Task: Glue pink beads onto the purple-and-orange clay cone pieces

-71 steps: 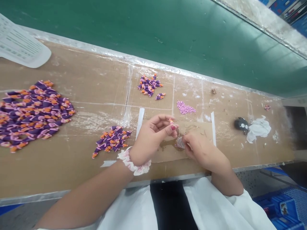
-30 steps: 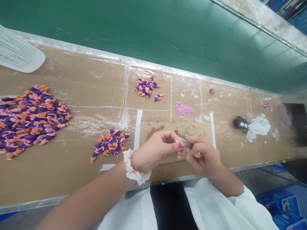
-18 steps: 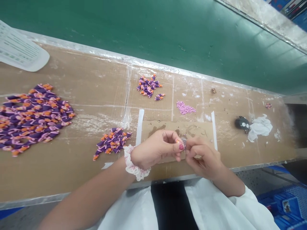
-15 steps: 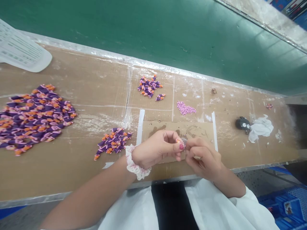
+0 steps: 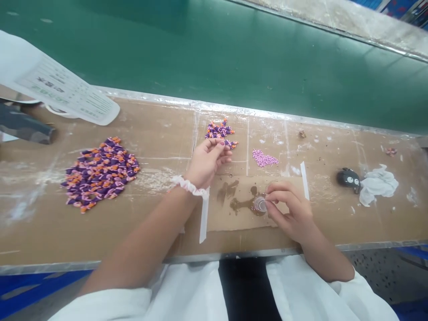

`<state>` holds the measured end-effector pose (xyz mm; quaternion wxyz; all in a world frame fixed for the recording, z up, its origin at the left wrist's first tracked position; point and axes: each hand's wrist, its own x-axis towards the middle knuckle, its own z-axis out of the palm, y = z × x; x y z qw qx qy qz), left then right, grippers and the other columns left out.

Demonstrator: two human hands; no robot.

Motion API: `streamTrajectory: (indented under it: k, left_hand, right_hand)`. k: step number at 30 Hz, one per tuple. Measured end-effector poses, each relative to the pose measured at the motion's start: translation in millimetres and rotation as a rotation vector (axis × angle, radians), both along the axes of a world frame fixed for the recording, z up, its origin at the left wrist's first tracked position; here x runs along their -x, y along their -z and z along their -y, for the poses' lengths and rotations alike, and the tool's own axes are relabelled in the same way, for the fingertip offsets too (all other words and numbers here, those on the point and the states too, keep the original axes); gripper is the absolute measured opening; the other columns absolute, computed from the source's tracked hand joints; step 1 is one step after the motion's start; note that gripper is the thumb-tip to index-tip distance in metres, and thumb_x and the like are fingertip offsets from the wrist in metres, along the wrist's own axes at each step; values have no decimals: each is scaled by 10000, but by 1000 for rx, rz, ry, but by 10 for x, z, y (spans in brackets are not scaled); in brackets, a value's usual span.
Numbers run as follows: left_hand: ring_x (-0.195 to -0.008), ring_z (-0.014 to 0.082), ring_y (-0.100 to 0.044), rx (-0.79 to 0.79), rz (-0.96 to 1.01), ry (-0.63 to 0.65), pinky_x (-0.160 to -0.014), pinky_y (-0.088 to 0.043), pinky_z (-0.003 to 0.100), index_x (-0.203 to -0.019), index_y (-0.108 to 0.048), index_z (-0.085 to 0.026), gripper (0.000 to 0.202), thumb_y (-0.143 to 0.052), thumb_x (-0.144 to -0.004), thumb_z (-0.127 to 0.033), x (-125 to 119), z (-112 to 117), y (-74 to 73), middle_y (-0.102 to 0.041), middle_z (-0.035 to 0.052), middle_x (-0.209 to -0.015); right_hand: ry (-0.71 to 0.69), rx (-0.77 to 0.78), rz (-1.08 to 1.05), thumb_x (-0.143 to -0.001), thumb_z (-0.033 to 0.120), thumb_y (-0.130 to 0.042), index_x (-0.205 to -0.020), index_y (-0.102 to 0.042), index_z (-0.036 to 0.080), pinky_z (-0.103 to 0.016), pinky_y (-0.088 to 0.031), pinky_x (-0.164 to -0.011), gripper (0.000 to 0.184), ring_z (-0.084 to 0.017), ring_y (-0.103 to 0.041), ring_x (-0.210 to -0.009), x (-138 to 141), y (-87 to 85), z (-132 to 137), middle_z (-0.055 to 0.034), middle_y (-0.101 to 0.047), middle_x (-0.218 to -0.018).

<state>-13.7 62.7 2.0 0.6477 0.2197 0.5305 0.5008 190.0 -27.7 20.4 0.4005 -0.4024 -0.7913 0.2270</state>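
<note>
My left hand (image 5: pixel 214 154), a white-and-pink scrunchie (image 5: pixel 190 185) on its wrist, reaches to the small far pile of purple-and-orange figures (image 5: pixel 217 130). Thumb and forefinger pinch at the near end of a single figure (image 5: pixel 232 144) lying just off that pile. My right hand (image 5: pixel 289 209) is closed in a pinch at the right rim of a small clear cup (image 5: pixel 260 203). Whatever sits between its fingertips is too small to make out. The cup stands on a stained cardboard sheet (image 5: pixel 220 218), with tiny pink specks around it.
A large heap of figures (image 5: pixel 103 174) lies left. Small pink beads (image 5: pixel 264 158) are spread beyond the cardboard. To the right are a black object with cartoon eyes (image 5: pixel 349 179) and a crumpled white tissue (image 5: pixel 379 183). A white printed fan-like sheet (image 5: pixel 76 93) hangs over the far left.
My left hand has left my right hand and moved up and left to the far pile. The right hand stays by the clear cup. The view has turned left.
</note>
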Motion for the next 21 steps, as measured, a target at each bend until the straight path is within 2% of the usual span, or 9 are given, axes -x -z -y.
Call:
streamTrajectory:
  k: [3,6,8,11,13,15,17,21]
  left_hand:
    - [-672,97,-644,12,-35,-15,-612,-503,210,-957,-559,-136,151,-570,-835,-48,55,-140,-26,-667,26,-768]
    - [-652,104,-620,-22,-140,37,-578,-467,214,-1049,-571,-149,257,-593,-806,-67,219,-125,-93,-667,26,-789]
    - [-641,114,-589,-101,-352,153,-582,-453,229,-1013,-619,-160,210,-610,-804,-133,412,-29,-151,-657,23,-792]
    - [-658,160,-563,-266,-888,394,-619,-435,269,-889,-679,-193,123,-637,-806,-274,748,202,-226,-654,30,-755]
    - [-663,189,-553,-320,-1158,596,-635,-416,297,-785,-677,-211,149,-617,-818,-344,918,376,-244,-653,44,-741]
    - [-709,219,-572,-321,-1295,769,-668,-417,321,-792,-674,-218,205,-576,-840,-392,995,534,-223,-654,57,-784]
    - [-777,257,-590,-299,-1389,877,-695,-423,346,-829,-670,-214,239,-532,-861,-407,980,657,-171,-643,73,-832]
    - [-818,296,-593,-310,-1548,924,-679,-430,368,-823,-646,-209,226,-466,-891,-326,855,767,-63,-615,90,-813]
  right_hand:
    - [-16,-8,-10,-854,55,-577,-967,-572,222,-320,-567,-698,202,-179,-649,-855,1,6,6,-54,-630,-913]
    - [-7,-16,-10,-847,55,-587,-970,-576,231,-334,-570,-702,215,-188,-654,-852,-13,6,12,-50,-633,-910]
    - [1,-22,-6,-841,55,-596,-974,-580,235,-342,-570,-700,225,-192,-656,-847,-27,3,16,-50,-638,-913]
    - [-2,-24,-4,-840,48,-598,-982,-579,233,-335,-566,-687,235,-188,-655,-834,-38,-8,20,-52,-642,-914]
    - [-9,-30,-1,-841,39,-595,-981,-575,231,-323,-562,-678,238,-182,-652,-827,-32,-19,22,-53,-642,-910]
    - [-13,-44,2,-840,31,-595,-978,-573,224,-310,-559,-669,238,-176,-650,-822,-19,-28,21,-55,-642,-903]
    - [-17,-50,2,-841,31,-595,-975,-571,218,-304,-559,-673,232,-174,-651,-827,-5,-34,19,-58,-641,-901]
    - [-18,-40,-2,-853,40,-583,-971,-566,224,-305,-563,-680,219,-170,-647,-826,9,-37,11,-56,-638,-902]
